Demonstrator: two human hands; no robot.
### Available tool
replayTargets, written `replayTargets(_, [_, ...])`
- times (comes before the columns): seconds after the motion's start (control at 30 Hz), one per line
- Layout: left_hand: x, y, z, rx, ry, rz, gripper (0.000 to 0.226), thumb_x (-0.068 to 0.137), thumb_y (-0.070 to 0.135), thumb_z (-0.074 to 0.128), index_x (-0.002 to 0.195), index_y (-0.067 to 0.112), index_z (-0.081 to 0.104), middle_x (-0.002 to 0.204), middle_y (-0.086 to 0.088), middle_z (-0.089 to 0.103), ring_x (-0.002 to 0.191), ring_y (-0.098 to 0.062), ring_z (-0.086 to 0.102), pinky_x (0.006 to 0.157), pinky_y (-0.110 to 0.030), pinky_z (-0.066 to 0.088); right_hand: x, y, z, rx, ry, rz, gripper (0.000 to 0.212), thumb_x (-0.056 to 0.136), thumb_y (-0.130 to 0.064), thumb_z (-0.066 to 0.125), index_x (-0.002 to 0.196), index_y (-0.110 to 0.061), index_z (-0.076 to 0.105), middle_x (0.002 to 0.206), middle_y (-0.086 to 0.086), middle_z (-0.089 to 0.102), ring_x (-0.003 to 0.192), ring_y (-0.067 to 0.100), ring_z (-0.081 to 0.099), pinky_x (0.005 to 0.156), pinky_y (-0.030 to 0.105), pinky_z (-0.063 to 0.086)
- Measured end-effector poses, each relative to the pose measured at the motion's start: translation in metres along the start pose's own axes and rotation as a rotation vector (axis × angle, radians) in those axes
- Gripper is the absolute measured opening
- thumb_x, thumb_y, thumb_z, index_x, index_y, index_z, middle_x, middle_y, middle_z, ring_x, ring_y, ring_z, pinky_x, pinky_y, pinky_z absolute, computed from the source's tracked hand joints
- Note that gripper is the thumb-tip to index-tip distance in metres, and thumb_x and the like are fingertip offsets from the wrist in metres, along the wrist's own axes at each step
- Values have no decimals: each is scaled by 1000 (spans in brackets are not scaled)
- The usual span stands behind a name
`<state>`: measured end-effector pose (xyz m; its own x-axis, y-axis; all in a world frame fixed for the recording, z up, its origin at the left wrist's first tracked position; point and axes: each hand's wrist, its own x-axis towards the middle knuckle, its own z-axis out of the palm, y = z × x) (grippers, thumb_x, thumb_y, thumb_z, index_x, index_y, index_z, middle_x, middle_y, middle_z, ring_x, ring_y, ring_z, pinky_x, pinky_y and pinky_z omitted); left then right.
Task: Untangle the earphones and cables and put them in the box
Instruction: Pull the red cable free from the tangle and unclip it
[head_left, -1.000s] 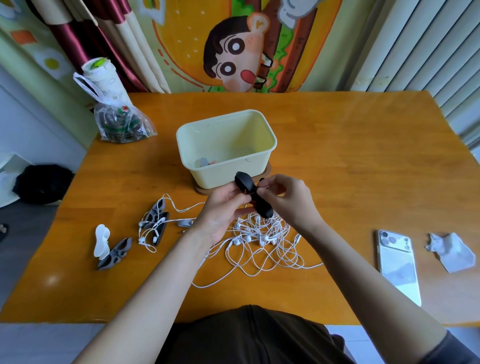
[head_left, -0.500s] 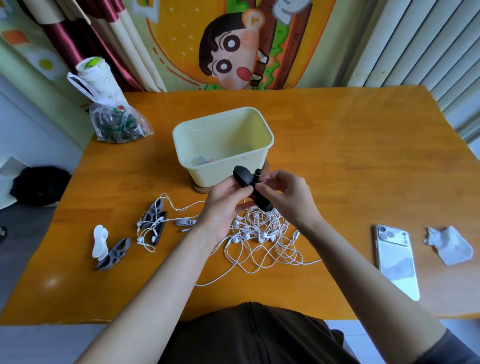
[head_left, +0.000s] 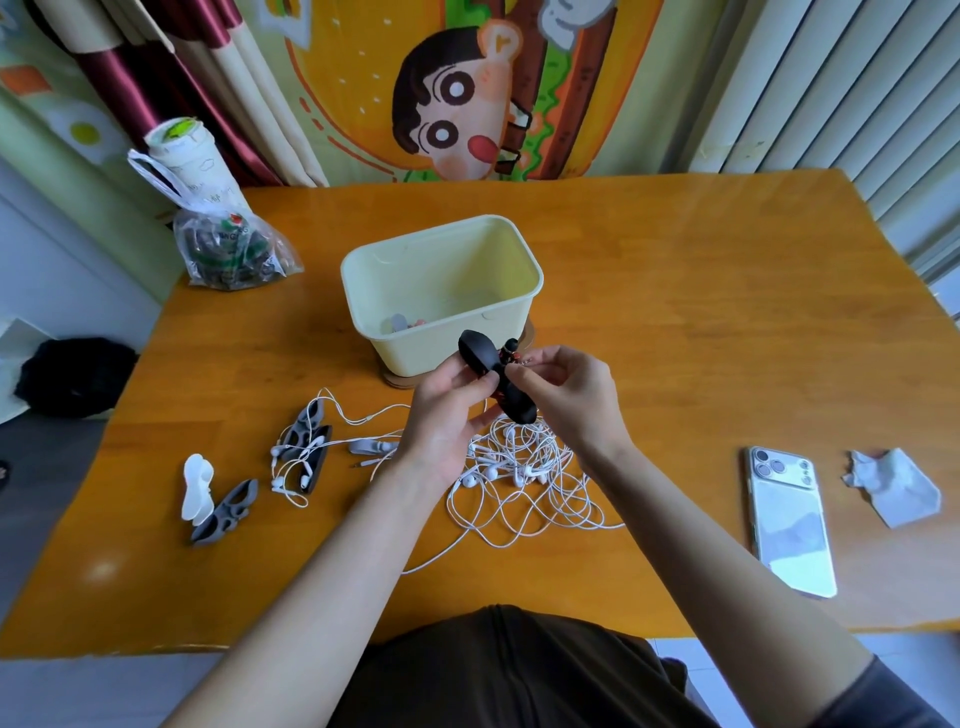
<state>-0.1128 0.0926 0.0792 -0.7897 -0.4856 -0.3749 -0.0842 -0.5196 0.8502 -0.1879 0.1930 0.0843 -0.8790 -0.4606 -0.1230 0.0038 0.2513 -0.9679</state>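
Around: the table (head_left: 701, 338) bears a phone (head_left: 789, 525) and a crumpled tissue (head_left: 893, 488) at the right. A bag (head_left: 234, 254) and a cup (head_left: 187, 156) stand at the far left.
In the way: both forearms cross the near table, and the left one covers a part of the earphones (head_left: 524, 478).
Left side: grey winders (head_left: 304, 441) lie with white wire looped over them. Nearer lie a white winder (head_left: 196, 486) and one more grey piece, touching each other.
Materials: the table is glossy orange wood. The box (head_left: 415, 353) is cream plastic with rounded corners, on a round brown coaster. The earphones are thin white wire in a loose heap.
Left hand (head_left: 447, 415): the fingers are curled round a black winder (head_left: 475, 348), smooth and narrow at the middle, held just in front of the box.
Right hand (head_left: 566, 395): thumb and forefinger pinch a dark cable (head_left: 506, 356) with red on it, at the winder's middle.
Box contents: a few small things lie on the bottom at the left; I cannot tell what they are.
Earphones: on the table, under the hands, near the box and outside it.
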Motion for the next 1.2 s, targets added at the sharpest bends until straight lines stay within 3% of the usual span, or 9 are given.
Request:
replayTargets(0.1, [0, -3, 1, -14, 25, -7, 31, 92, -4, 51, 113, 15, 63, 120, -6, 66, 107, -19, 60, 79, -31, 50, -1, 4, 1, 16, -9, -12, 12, 82, -15, 69, 77, -21, 60, 72, -3, 68, 62, 5, 62, 56, 19, 48])
replayTargets(0.23, [1, -5, 3, -8, 52, 13, 30, 91, -3, 53, 115, 12, 63, 117, -4, 68, 101, -14, 65, 71, -25, 54, -4, 9, 8, -2, -20, -38, 8, 86, -23, 66, 83, -17, 61, 74, -5, 67, 67, 0, 62, 63, 18, 50])
replayTargets(0.33, [1, -7, 6, -3, 48, 23, 30, 92, -5, 52, 111, 16, 64, 112, 0, 70, 98, -10, 66, 72, -25, 54, -4, 7, 10, -44, 38, -52, 15, 88, -20, 63, 74, -20, 57, 67, -10, 60, 58, -6, 57, 56, 10, 43])
replayTargets(0.6, [0, -9, 7, 104, 10, 122, 37, 92, -10, 48, 109, 20, 62, 106, 5, 70, 98, -8, 67, 77, -23, 55, -1, 3, 10, 60, 73, 54, 21, 88, -16, 62, 69, -19, 54, 72, 1, 62, 65, 13, 58, 58, 25, 47])
replayTargets(0.7, [0, -10, 4, 160, 1, 165, 40, 91, -11, 49, 105, 24, 62, 101, 9, 71, 95, -7, 68, 75, -21, 54, 0, 5, 12, 149, 52, 155, 21, 89, -15, 61, 70, -15, 53, 71, 2, 58, 59, 12, 52, 52, 22, 39])
replayTargets(0.8, [-1, -12, -2, 218, -18, 177, 42, 90, -12, 51, 104, 26, 63, 102, 7, 71, 100, -10, 67, 84, -26, 54, -2, 7, 11, 227, -11, 255, 23, 91, -13, 59, 70, -11, 52, 70, 7, 56, 60, 17, 52, 51, 23, 40])
replayTargets(0.97, [-2, -18, -11, 284, -14, 175, 42, 89, -11, 53, 102, 27, 65, 107, -2, 71, 106, -20, 65, 91, -36, 53, -2, 16, 9, 292, -86, 369, 21, 90, -13, 60, 71, -9, 53, 82, 17, 59, 82, 32, 58, 73, 38, 49])
replayTargets(1.07, [-2, -19, -12, 245, -21, 152, 40, 90, -9, 52, 103, 26, 64, 104, 1, 71, 104, -17, 66, 87, -30, 54, -3, 20, 11, 185, -56, 259, 18, 90, -17, 61, 74, -9, 58, 80, 13, 62, 79, 28, 59, 76, 43, 51])
replayTargets(1.2, [-2, -20, -11, 122, -33, 95, 35, 93, -7, 49, 106, 22, 63, 108, 0, 70, 104, -14, 66, 83, -28, 54, -2, 17, 10, -70, 78, 19, 9, 88, -17, 62, 81, -12, 58, 78, 3, 66, 75, 18, 61, 68, 31, 48])
